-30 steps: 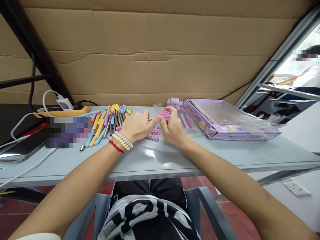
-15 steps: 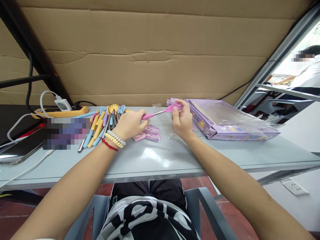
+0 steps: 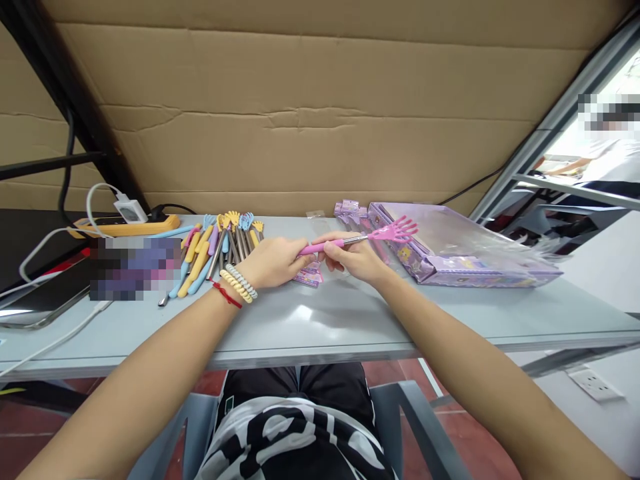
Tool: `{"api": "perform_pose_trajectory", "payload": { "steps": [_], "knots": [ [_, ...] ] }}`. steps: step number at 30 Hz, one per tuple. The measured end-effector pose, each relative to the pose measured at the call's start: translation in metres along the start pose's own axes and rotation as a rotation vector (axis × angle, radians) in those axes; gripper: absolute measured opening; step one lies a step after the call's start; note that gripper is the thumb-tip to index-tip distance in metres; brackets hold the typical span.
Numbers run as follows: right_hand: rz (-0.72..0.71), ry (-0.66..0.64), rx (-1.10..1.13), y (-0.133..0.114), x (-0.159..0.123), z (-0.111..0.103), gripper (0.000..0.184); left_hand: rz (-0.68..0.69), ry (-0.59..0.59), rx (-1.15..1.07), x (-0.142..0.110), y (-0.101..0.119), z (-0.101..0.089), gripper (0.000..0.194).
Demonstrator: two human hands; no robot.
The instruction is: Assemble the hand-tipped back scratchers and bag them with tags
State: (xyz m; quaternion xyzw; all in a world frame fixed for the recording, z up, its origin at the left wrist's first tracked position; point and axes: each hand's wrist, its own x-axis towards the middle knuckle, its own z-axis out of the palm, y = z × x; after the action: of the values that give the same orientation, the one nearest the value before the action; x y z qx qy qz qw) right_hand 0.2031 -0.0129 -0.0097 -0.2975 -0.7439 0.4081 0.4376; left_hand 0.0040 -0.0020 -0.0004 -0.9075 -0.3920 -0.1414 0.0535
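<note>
A pink back scratcher (image 3: 385, 234) with a metal telescopic shaft and a hand-shaped head is held level above the grey table (image 3: 320, 320). My left hand (image 3: 273, 261) is closed on its pink grip. My right hand (image 3: 353, 257) pinches the grip and shaft just to the right, and the head points right over a purple box (image 3: 450, 250). Small purple and pink labels (image 3: 310, 275) lie under my hands.
A pile of several yellow, blue and pink back scratchers (image 3: 213, 250) lies to the left. A yellow power strip (image 3: 125, 225) with a white charger (image 3: 130, 210) and cables sits at the far left. Cardboard (image 3: 310, 107) walls the back. Another person sits at the far right.
The back scratcher went from collapsed between my hands to pulled out long. My right hand drew the head rightward, then slid back to the grip, leaving the head out over the purple box.
</note>
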Motion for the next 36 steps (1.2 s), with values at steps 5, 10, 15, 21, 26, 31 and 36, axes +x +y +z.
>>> {"api": "perform_pose_trajectory", "payload": {
  "steps": [5, 10, 15, 21, 26, 31, 36],
  "knots": [
    [-0.003, 0.214, 0.050, 0.003, 0.005, -0.011, 0.058, -0.053, 0.021, -0.067, -0.001, -0.010, -0.002, 0.027],
    [0.038, 0.510, 0.040, 0.000, 0.008, -0.025, 0.067, -0.054, -0.016, -0.102, -0.002, -0.016, 0.000, 0.029],
    [0.223, 0.575, -0.369, -0.002, 0.004, -0.034, 0.050, -0.027, -0.063, -0.102, -0.002, -0.015, 0.003, 0.028],
    [0.458, 0.228, -1.015, -0.003, 0.001, -0.030, 0.039, -0.028, -0.100, -0.122, -0.002, -0.017, 0.004, 0.030],
    [0.581, 0.134, -1.088, -0.003, 0.000, -0.031, 0.046, -0.005, -0.116, -0.126, -0.002, -0.020, 0.007, 0.033],
    [0.663, 0.081, -1.129, -0.007, -0.001, -0.031, 0.044, 0.001, -0.133, -0.114, -0.002, -0.019, 0.007, 0.032],
    [0.708, -0.016, -1.133, -0.009, -0.001, -0.028, 0.047, 0.000, -0.149, -0.090, -0.001, -0.018, 0.005, 0.030]
  ]
}}
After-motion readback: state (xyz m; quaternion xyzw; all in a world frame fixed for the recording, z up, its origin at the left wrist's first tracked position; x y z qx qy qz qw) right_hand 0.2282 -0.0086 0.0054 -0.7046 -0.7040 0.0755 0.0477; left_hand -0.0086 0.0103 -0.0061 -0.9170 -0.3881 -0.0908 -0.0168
